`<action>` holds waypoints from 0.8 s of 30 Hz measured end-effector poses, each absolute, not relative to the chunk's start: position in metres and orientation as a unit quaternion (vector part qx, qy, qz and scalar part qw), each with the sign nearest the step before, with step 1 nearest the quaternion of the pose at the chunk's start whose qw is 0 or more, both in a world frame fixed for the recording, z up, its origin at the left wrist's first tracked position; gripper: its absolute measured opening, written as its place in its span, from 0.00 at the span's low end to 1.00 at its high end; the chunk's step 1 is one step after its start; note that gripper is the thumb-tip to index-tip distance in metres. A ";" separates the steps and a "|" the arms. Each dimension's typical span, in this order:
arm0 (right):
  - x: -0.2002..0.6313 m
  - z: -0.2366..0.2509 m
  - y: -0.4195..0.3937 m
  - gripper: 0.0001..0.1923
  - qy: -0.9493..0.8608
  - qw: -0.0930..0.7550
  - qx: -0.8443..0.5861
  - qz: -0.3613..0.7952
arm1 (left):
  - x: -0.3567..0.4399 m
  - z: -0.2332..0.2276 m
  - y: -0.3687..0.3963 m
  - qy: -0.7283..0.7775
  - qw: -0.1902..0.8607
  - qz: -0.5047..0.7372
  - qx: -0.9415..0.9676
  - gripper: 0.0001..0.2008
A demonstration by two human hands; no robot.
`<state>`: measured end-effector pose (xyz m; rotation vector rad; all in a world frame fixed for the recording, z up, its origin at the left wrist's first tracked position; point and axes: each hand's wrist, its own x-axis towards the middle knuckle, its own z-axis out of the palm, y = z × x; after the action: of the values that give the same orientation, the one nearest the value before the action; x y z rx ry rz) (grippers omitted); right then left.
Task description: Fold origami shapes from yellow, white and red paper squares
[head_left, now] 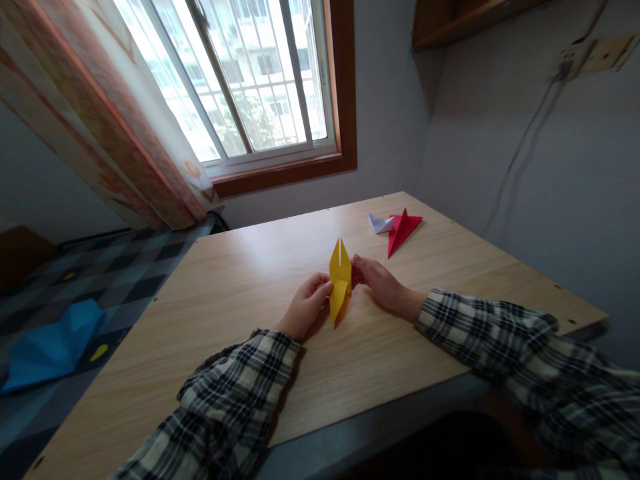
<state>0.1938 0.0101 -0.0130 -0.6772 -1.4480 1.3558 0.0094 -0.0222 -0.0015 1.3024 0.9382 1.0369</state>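
Fingertips of both hands (345, 290) hidden behind yellow paper (340, 280).

Blue sheet (50, 347) cut off at the left edge

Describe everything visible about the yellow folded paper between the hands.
The yellow folded paper is a long, narrow diamond-like shape with pointed ends, plainly thin origami paper. Its far half splits into two slim points with a slit between them; the near half tapers to one tip. It lies on the wooden table, roughly lengthwise away from the person. The left hand pinches its left edge, and the right hand touches its right edge.
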 end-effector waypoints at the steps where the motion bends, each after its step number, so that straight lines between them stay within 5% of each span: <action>1: 0.194 -0.013 0.010 0.25 -0.596 0.491 -0.266 0.578 | 0.009 -0.002 -0.022 0.399 0.594 0.454 0.531 0.13; 5: 0.193 -0.011 0.008 0.16 -0.626 0.455 -0.244 0.585 | 0.010 0.001 -0.023 0.396 0.641 0.460 0.470 0.15; 12: 0.192 -0.016 0.006 0.25 -0.659 0.438 -0.255 0.555 | 0.011 0.008 -0.026 0.395 0.644 0.413 0.509 0.12; 17: 0.194 -0.011 0.004 0.12 -0.696 0.448 -0.243 0.507 | 0.009 0.001 -0.024 0.372 0.642 0.396 0.541 0.14; 24: 0.194 -0.012 0.008 0.12 -0.643 0.465 -0.259 0.550 | 0.007 -0.015 -0.012 0.367 0.591 0.432 0.574 0.20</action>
<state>0.1936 0.0082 -0.0120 -0.6361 -1.5788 1.3514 0.0074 -0.0118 -0.0145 1.3369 0.8550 1.0048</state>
